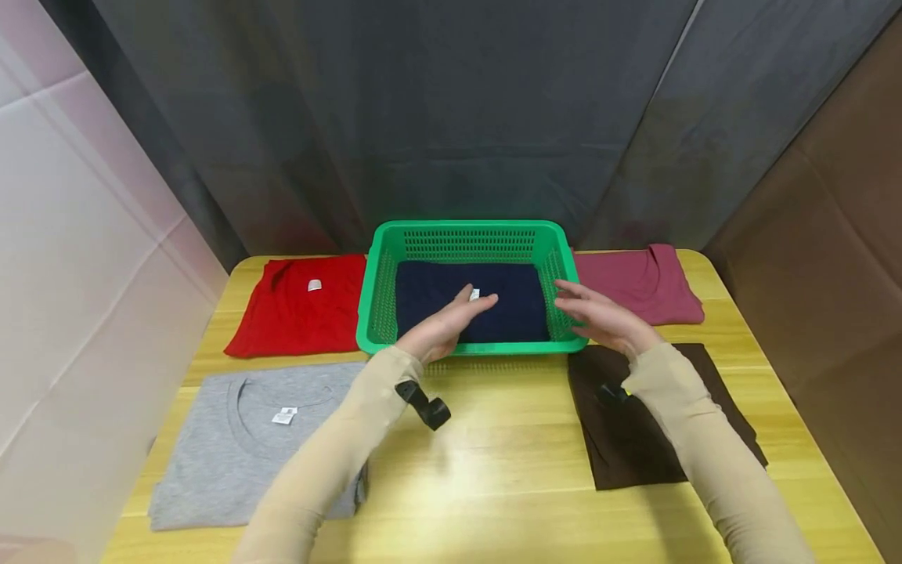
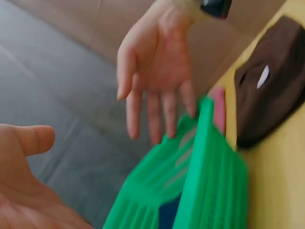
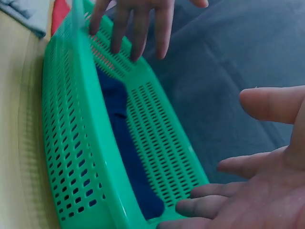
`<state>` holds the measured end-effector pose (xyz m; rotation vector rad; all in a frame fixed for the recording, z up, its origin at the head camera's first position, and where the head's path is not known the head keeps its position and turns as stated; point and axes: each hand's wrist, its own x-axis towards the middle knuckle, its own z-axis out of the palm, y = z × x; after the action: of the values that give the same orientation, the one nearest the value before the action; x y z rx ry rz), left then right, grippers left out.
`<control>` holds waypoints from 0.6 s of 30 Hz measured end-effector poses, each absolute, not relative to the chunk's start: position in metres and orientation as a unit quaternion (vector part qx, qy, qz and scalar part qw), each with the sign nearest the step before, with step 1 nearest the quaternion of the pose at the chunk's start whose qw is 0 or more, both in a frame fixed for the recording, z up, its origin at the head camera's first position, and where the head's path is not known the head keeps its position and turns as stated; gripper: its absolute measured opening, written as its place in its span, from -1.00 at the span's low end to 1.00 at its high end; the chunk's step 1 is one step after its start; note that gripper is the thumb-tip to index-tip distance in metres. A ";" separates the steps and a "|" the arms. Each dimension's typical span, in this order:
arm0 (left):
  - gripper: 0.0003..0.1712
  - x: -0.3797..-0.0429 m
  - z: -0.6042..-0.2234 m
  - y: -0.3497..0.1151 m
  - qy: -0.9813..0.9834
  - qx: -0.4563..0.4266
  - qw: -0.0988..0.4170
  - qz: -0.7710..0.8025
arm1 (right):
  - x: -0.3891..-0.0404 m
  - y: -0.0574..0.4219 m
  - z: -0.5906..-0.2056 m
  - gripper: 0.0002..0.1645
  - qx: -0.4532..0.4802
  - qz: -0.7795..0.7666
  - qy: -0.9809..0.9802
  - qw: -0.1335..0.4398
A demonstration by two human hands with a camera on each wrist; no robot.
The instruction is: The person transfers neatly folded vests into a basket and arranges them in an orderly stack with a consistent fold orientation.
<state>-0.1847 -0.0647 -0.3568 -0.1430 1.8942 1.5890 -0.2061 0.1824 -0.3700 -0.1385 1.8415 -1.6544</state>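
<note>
see a green basket (image 1: 521, 347) at the head view's centre, probably light and stiff, best gripped by the rim's short ends. find a folded navy garment (image 1: 430, 283) inside, likely soft, limp and light, best supported from beneath. note the left hand (image 1: 446, 323) at centre above the near rim and the right hand (image 1: 610, 319), right of centre, near the basket's right end, both with fingers extended and holding nothing, then the garment's small white label (image 1: 475, 294).
</note>
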 end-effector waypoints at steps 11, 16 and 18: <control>-0.09 -0.135 -0.360 -0.024 0.697 0.036 0.319 0.641 | -0.157 0.224 -0.364 -0.22 -0.102 -0.619 0.720 0.296; -0.09 -0.122 -0.369 -0.007 0.683 0.045 0.335 0.647 | -0.136 0.246 -0.367 -0.25 -0.096 -0.621 0.731 0.268; -0.08 -0.117 -0.375 0.000 0.678 0.043 0.344 0.649 | -0.129 0.256 -0.369 -0.26 -0.086 -0.616 0.740 0.255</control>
<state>-0.1173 0.0002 -0.3753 0.1106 1.7605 1.6848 -0.1289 0.2562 -0.3687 -0.2327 2.0109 -1.6725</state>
